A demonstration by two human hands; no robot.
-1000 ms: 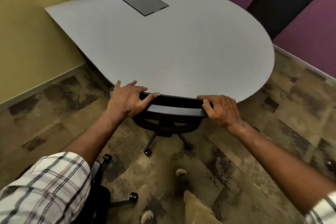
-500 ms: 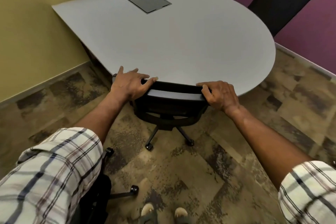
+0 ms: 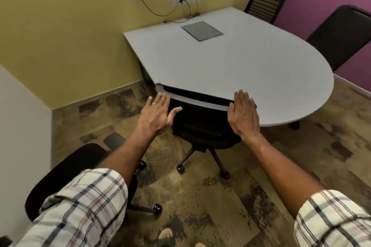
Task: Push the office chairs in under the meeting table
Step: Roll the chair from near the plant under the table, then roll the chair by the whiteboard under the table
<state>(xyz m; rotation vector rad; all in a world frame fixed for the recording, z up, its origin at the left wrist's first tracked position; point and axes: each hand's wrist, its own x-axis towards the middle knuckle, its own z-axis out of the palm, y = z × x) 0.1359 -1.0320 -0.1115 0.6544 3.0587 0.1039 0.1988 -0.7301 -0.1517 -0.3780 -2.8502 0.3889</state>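
The black office chair (image 3: 202,124) stands tucked against the near curved edge of the grey meeting table (image 3: 230,70), its backrest top meeting the tabletop rim and its wheeled base out on the patterned carpet (image 3: 220,202). Both hands are spread flat with fingers wide, gripping nothing: the left hand (image 3: 158,115) hovers just beside the backrest's left end, and the right hand (image 3: 244,115) at its right end, thumb at the top rail. Another chair (image 3: 80,170) sits near the left sleeve.
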